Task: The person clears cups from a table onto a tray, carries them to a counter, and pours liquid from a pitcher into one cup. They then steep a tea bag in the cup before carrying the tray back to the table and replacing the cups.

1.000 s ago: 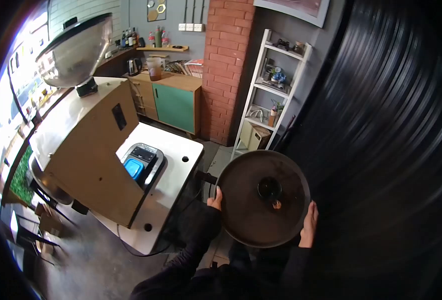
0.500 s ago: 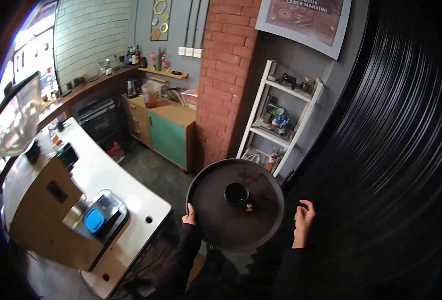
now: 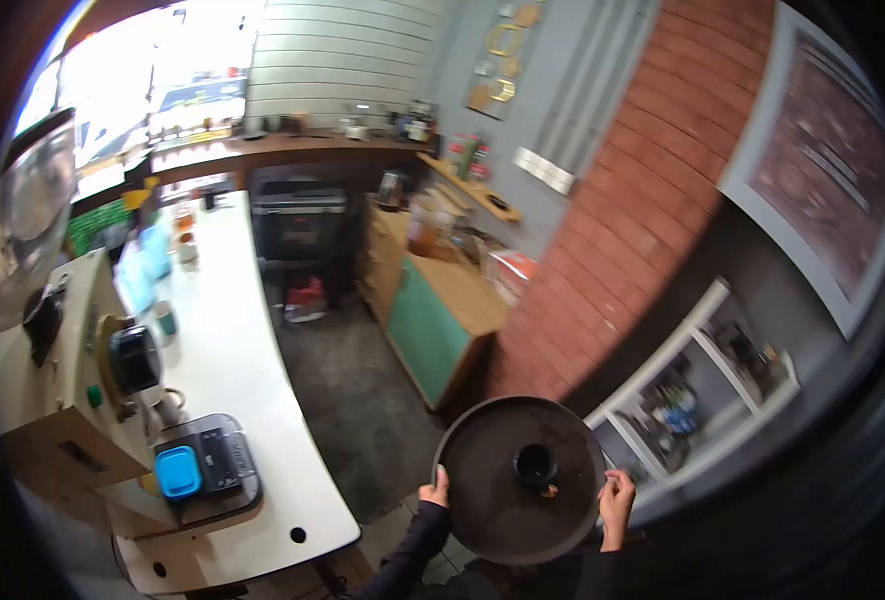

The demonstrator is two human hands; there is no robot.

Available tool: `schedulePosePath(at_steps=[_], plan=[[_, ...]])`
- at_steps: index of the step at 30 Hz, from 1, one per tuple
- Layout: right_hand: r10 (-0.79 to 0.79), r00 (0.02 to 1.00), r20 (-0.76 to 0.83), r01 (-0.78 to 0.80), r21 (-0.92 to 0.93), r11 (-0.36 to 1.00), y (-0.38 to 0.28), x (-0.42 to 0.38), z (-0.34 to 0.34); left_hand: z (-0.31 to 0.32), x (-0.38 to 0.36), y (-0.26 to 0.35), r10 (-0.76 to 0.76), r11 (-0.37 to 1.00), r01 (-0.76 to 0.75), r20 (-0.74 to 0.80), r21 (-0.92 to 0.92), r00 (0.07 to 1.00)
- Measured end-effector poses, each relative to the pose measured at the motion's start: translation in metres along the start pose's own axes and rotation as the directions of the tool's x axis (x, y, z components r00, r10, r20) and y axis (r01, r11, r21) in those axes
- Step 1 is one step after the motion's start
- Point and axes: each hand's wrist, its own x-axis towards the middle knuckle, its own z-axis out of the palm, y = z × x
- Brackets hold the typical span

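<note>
A round dark brown tray (image 3: 482,510) is held out in front of me, fairly level. On it stands a small black cup (image 3: 535,465), a little right of the middle, with a small light-brown bit (image 3: 549,491) beside its base. My left hand (image 3: 435,489) is closed on the tray's left rim, thumb on top and fingers hidden beneath. At the right rim is my right hand (image 3: 617,508), its fingers bent and meeting the edge; how firmly they grip is hard to see.
Left is a white counter (image 3: 292,480) with a scale (image 3: 224,462), a blue container (image 3: 178,472) and a beige machine (image 3: 72,420). Ahead stand a green-doored cabinet (image 3: 430,320) and a brick pillar (image 3: 612,220); a white shelf (image 3: 707,320) leans at right.
My view has swung left, so the counter and window show more. The right hand has come from apart to the tray's right rim. The left hand still holds the tray.
</note>
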Motion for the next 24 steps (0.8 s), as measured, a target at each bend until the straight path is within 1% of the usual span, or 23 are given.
schedulePosePath(at_steps=[1,2,3,4,5,6,7,8,9,11,12,13,15,16,18,19,20,21,22,23,24], plan=[[-0.014,0.997,0.073,0.019,-0.056,0.998,-0.022,0.014,0.021,0.019,0.025,-0.027,0.319,0.918,-0.364,-0.255,-0.156,0.913],[-0.118,0.981,0.157,0.135,-0.104,0.985,-0.04,0.029,0.044,0.009,0.03,-0.011,0.174,0.97,-0.199,-0.174,-0.139,0.969],[-0.214,0.946,0.242,0.253,-0.145,0.956,-0.056,0.041,0.066,-0.001,0.03,0.004,0.008,0.993,-0.019,-0.091,-0.119,0.996],[-0.167,0.923,0.347,0.213,-0.096,0.972,-0.071,0.05,0.088,-0.007,0.038,0.002,-0.005,0.991,-0.015,-0.144,-0.133,0.99],[-0.217,0.866,0.451,0.224,0.039,0.974,-0.07,0.061,0.116,-0.011,0.051,0.001,-0.034,0.994,0.019,-0.139,-0.107,0.99],[-0.177,0.789,0.588,0.158,0.084,0.984,-0.061,0.075,0.141,-0.016,0.065,0.001,-0.058,0.996,0.047,-0.136,-0.082,0.989],[-0.143,0.688,0.711,0.089,0.114,0.99,-0.055,0.087,0.165,-0.021,0.078,0.007,-0.054,0.995,0.036,-0.188,-0.098,0.981],[-0.127,0.641,0.757,0.066,0.111,0.992,-0.06,0.093,0.187,-0.023,0.09,0.014,-0.036,0.997,0.02,-0.237,-0.07,0.971],[-0.149,0.607,0.78,0.078,0.128,0.989,-0.063,0.1,0.206,-0.024,0.1,0.019,-0.022,0.999,0.011,-0.281,-0.041,0.959],[-0.046,0.559,0.828,-0.171,0.17,0.971,-0.072,0.119,0.244,-0.029,0.136,0.014,-0.006,0.999,-0.007,-0.332,-0.039,0.943],[-0.028,0.526,0.85,-0.235,0.177,0.956,-0.075,0.129,0.26,-0.029,0.153,0.016,0.011,0.999,-0.023,-0.38,-0.027,0.925],[-0.049,0.506,0.861,-0.232,0.191,0.954,-0.077,0.141,0.278,-0.028,0.169,0.021,0.029,0.999,-0.038,-0.423,-0.013,0.905],[-0.067,0.444,0.894,-0.387,0.259,0.885,-0.075,0.161,0.311,-0.022,0.207,0.03,0.055,0.998,-0.061,-0.485,0.003,0.873],[-0.074,0.429,0.9,-0.396,0.261,0.88,-0.074,0.174,0.329,-0.018,0.226,0.036,0.075,0.997,-0.075,-0.52,0.02,0.851],[-0.088,0.504,0.859,-0.456,0.352,0.817,-0.07,0.203,0.367,-0.01,0.271,0.049,0.096,0.995,-0.082,-0.529,0.049,0.843],[-0.072,0.442,0.894,-0.481,0.304,0.823,-0.06,0.222,0.385,0.0,0.287,0.053,0.111,0.994,-0.092,-0.523,0.063,0.845],[-0.065,0.382,0.922,-0.526,0.275,0.805,-0.054,0.24,0.403,0.007,0.306,0.062,0.1,0.995,-0.095,-0.503,0.036,0.859],[-0.054,0.323,0.945,-0.575,0.241,0.782,-0.049,0.252,0.419,0.014,0.326,0.07,0.104,0.995,-0.091,-0.496,0.052,0.862],[-0.066,0.329,0.942,-0.586,0.258,0.768,-0.04,0.269,0.436,0.02,0.35,0.07,0.115,0.993,-0.102,-0.499,0.054,0.859],[-0.026,0.325,0.945,-0.646,0.241,0.724,-0.038,0.282,0.447,0.026,0.373,0.066,0.125,0.992,-0.111,-0.495,0.058,0.86],[-0.028,0.333,0.943,-0.671,0.257,0.696,-0.03,0.295,0.464,0.031,0.398,0.063,0.157,0.988,-0.137,-0.493,0.078,0.856]])
